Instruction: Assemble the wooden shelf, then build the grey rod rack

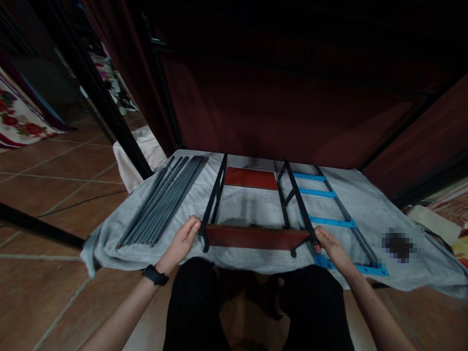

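A small rack with two black metal side frames and two reddish-brown boards stands on a grey cloth in front of me. Its near board spans the frames at the front, and its far board lies toward the back. My left hand is closed at the near end of the left side frame. At the near end of the right frame, my right hand grips the other side. Both palms are hidden, and fingertips show only in part.
Several grey metal tubes lie side by side on the grey cloth at left. Blue brackets and grey rods form a ladder-like frame at right. A blurred dark object lies beyond it. Dark red panels rise behind.
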Demonstrator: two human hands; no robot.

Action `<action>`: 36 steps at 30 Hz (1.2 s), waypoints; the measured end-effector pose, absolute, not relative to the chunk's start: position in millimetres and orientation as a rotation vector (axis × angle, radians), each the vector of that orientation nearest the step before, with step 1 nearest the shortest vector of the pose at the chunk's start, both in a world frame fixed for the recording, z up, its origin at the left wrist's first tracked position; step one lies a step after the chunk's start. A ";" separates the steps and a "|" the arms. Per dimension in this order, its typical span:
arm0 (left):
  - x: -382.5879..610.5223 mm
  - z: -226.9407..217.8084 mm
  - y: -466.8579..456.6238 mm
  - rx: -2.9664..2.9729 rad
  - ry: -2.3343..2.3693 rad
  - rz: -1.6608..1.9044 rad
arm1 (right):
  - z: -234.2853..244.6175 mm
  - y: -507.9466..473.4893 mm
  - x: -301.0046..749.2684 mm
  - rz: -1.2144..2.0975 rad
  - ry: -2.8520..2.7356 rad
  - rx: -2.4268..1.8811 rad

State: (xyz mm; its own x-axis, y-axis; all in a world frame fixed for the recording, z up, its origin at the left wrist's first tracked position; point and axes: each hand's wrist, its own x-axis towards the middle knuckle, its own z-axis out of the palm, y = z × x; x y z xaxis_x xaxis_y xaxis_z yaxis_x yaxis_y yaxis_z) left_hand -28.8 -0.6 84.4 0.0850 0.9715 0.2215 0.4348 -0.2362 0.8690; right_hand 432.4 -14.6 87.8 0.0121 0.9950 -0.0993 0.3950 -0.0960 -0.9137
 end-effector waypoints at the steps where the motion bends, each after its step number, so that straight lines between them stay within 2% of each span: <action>1: -29.4 82.4 -0.3 1.766 1.394 1.111 | 87.0 -13.8 432.8 1.113 -1.442 -1.560; 5: -32.5 78.7 1.4 1.816 1.377 1.118 | 82.2 -12.1 434.4 1.203 -1.340 -1.534; 11: -34.0 89.0 0.6 1.667 1.351 1.029 | 76.2 -13.4 441.2 0.955 -1.490 -1.697; 17: -28.5 96.2 -0.9 1.524 1.377 1.011 | 73.8 -13.8 440.9 0.943 -1.453 -1.661; 32: -29.8 71.3 3.1 1.918 1.385 1.207 | 71.9 -11.0 444.7 1.061 -1.462 -1.620; 36: -30.1 73.0 1.2 1.834 1.454 1.199 | 72.2 -13.8 440.2 1.009 -1.424 -1.671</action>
